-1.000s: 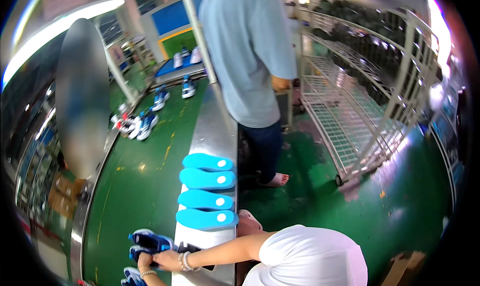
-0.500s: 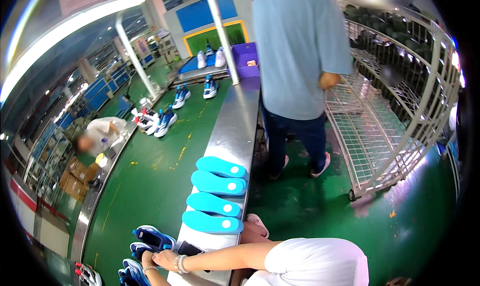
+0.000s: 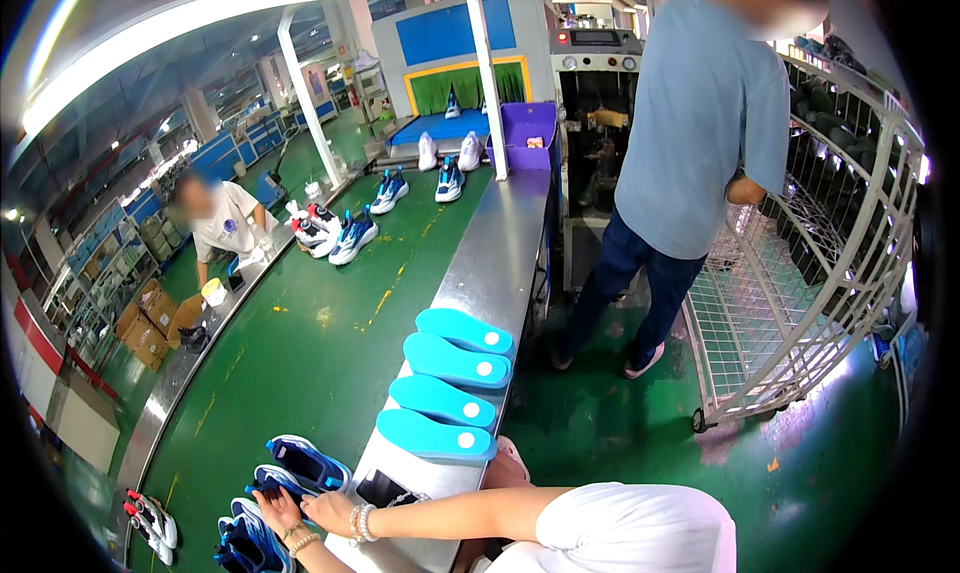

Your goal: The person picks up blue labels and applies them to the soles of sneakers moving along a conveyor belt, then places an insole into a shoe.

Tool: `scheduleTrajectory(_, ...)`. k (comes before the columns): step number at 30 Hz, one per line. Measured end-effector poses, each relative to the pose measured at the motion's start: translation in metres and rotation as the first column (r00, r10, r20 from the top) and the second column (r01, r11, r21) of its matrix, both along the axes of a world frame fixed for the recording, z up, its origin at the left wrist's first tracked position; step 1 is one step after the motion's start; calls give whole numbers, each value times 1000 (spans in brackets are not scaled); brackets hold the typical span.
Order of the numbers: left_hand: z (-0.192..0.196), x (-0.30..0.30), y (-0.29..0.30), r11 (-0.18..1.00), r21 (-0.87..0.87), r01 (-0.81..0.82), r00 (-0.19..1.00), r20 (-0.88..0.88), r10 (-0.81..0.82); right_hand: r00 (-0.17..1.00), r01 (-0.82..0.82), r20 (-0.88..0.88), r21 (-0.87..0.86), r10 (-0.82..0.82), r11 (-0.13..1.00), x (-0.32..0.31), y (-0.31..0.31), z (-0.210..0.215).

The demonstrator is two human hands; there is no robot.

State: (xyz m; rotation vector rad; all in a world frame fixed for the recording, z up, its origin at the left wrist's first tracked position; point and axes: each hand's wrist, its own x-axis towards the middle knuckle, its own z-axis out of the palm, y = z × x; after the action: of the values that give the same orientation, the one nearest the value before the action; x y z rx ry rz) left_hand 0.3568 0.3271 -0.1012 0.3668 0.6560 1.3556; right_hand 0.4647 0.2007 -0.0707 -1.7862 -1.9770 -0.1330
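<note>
Right hand (image 3: 322, 511) is stretched out across the steel ledge (image 3: 500, 253) onto the green belt (image 3: 300, 363), resting on a blue shoe (image 3: 300, 461). The fingers are over its heel end but I honestly can't tell if they're clamped on it or just lying there, it's too small at the bottom of the frame. Beaded bracelets (image 3: 358, 523) sit on that wrist. A second wrist with a bracelet shows just below it at the bottom edge, so that's probably the left hand (image 3: 290, 541), touching another blue shoe (image 3: 245, 541) right next to the first; its grip can't be made out either. A dark phone (image 3: 378, 489) lies on the ledge just past the right wrist, nearly touching the arm. A bit farther along the ledge from the hand, four teal insoles (image 3: 445, 403) are laid out in an overlapping row, each with a white dot. Off to the left of the hands, at the belt's far edge, there's a white shoe (image 3: 150, 523). Way up the belt, more blue and white shoes (image 3: 350, 235) sit near a seated worker (image 3: 225, 223). Another person in a blue shirt (image 3: 700, 123) stands on the right by a wire cart (image 3: 810, 303).
</note>
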Motion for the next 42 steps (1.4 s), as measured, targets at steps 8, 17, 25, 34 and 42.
scheduleTrajectory(8, 38, -36, -49, 983, 183, -3, 966, -253, 50, 992, -30, -119, 53, 36, 998, -12, 3, 6)
scheduleTrajectory(17, 175, -167, -237, 592, 797, -119, -599, -533, 597, 764, -181, -645, -246, -22, 952, 106, -79, 95)
scheduleTrajectory(25, 112, -257, -307, 624, 669, -403, -512, -730, 452, 940, 328, -52, -128, -337, 936, 242, -118, 51)
scheduleTrajectory(34, 79, -289, -318, 779, 450, -437, -627, -773, 95, 910, 408, 202, -281, -362, 869, 255, -122, 59)
scheduleTrajectory(42, 117, -260, -313, 737, 620, -267, -818, -550, 167, 915, 395, 296, -520, -274, 758, 260, -121, 74)
